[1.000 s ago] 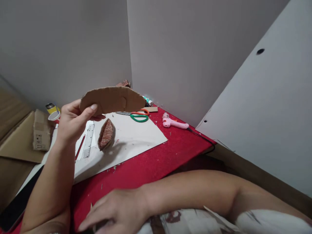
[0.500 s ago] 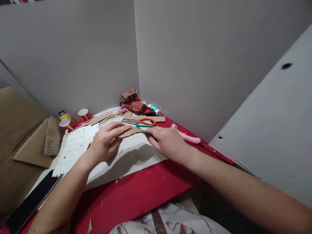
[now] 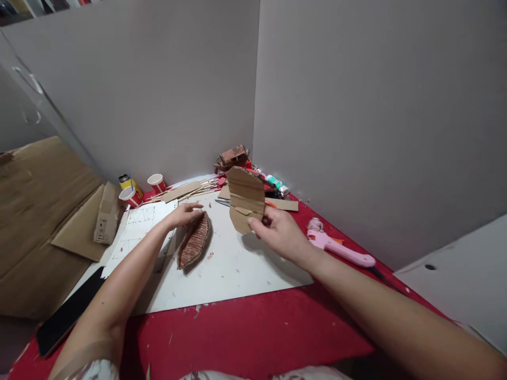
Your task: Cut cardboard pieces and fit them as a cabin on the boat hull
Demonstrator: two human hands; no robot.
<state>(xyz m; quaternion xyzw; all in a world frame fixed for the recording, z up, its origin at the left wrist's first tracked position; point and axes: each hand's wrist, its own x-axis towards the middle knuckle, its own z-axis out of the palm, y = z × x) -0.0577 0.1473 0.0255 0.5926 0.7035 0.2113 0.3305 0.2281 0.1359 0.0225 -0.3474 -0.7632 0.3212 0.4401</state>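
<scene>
My right hand (image 3: 279,232) pinches the lower edge of a cut piece of cardboard (image 3: 247,195), held upright above the white board, with rounded edges and fold lines across it. A boat-shaped corrugated cardboard piece (image 3: 196,241), painted reddish brown, is at the left on the white board (image 3: 233,274). At its far end is my left hand (image 3: 184,215), fingers stretched out; whether they touch it I cannot make out. Behind the raised cardboard, scissors (image 3: 270,204) are mostly hidden; a bit of orange handle and the blade tip show.
A pink glue gun (image 3: 340,250) lies at the right on the red tabletop (image 3: 253,332). Paper cups (image 3: 157,183), wooden sticks (image 3: 206,186) and a brown model (image 3: 233,157) are along the back. At the left are a phone (image 3: 69,311), drawn sheets (image 3: 138,221) and cardboard boxes (image 3: 43,221).
My left hand has let go of the cardboard and moved away to the left. My right hand has turned the cardboard upright. The reddish-brown piece, mostly hidden before, now shows; the view has shifted.
</scene>
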